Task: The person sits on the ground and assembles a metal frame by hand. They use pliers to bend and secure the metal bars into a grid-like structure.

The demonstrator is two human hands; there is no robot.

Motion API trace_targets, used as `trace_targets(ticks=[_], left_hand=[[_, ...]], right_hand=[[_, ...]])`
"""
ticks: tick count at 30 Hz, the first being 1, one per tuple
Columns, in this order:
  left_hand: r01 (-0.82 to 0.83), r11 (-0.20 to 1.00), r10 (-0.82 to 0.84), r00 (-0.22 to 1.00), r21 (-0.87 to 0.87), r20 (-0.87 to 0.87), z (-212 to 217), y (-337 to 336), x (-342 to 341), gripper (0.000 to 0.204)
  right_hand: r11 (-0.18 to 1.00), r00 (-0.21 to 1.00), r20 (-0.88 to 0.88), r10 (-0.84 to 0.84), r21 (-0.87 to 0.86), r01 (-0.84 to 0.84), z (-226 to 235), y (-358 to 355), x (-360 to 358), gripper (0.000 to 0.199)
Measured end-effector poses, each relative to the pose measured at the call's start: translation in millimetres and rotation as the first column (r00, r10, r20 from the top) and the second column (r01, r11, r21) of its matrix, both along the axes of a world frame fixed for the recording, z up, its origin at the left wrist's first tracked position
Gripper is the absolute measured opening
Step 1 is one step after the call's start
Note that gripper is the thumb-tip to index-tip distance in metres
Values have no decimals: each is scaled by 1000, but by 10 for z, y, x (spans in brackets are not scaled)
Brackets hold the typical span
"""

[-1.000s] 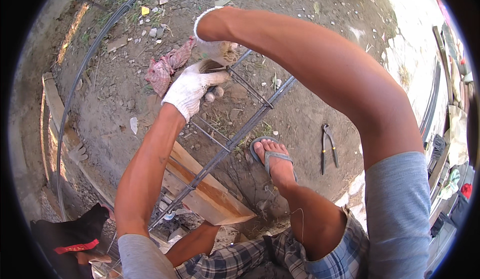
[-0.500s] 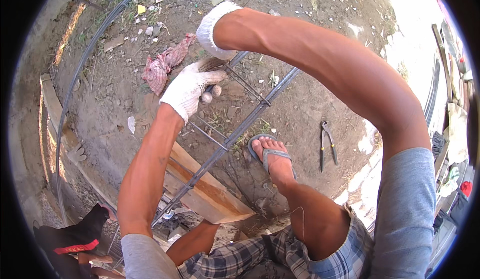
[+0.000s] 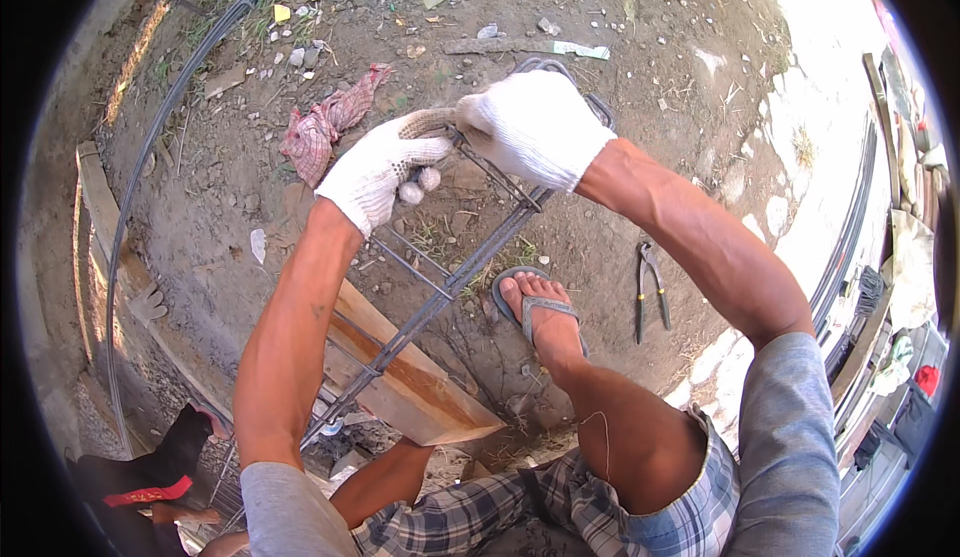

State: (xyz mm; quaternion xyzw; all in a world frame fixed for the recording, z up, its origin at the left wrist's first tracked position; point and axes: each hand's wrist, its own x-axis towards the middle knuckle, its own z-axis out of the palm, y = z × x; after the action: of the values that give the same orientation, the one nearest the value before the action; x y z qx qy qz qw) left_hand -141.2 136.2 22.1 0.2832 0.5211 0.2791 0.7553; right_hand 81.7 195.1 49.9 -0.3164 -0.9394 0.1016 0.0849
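Dark grey steel rebar frame (image 3: 488,254), long and narrow with thin crosspieces between its bars, slants across the view from about 7 o'clock to 1 o'clock. Between 10 and 11 o'clock, the left hand (image 3: 385,169), in a white knitted glove with a dotted palm, has its fingers curled round the frame's far-side bar, thumb laid over the top. The right hand (image 3: 542,127), in a matching white glove, is at 1 o'clock, bent inward with its knuckles up and its fingers meeting the left fingertips. Its back hides the palm, so I cannot tell how tightly it is closed or what it holds.

For good work here, I would let the left hand act as the clamp, firm enough that the frame does not roll, while the right works with small wrist turns close to the bar. Force is best directed along the bar, since a sideways pull could skew the crosspieces. Fingertips this close together should be clear of the bar's dark end.

The steel pincers (image 3: 647,259) with black-and-yellow handles lie on the brown soil just past 3 o'clock, their handles toward 6. A crumpled red-and-white checked cloth (image 3: 322,135) lies at the left glove's 10 o'clock.
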Motion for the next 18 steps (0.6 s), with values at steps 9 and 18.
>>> trace_targets(ticks=[9, 18], left_hand=[[13, 995, 3, 987, 101, -158, 30, -26, 74, 44], [-4, 999, 10, 992, -43, 123, 31, 17, -22, 52]], right_hand=[[986, 992, 69, 105, 125, -113, 109, 193, -114, 13], [989, 996, 38, 86, -123, -81, 65, -128, 364, 29]])
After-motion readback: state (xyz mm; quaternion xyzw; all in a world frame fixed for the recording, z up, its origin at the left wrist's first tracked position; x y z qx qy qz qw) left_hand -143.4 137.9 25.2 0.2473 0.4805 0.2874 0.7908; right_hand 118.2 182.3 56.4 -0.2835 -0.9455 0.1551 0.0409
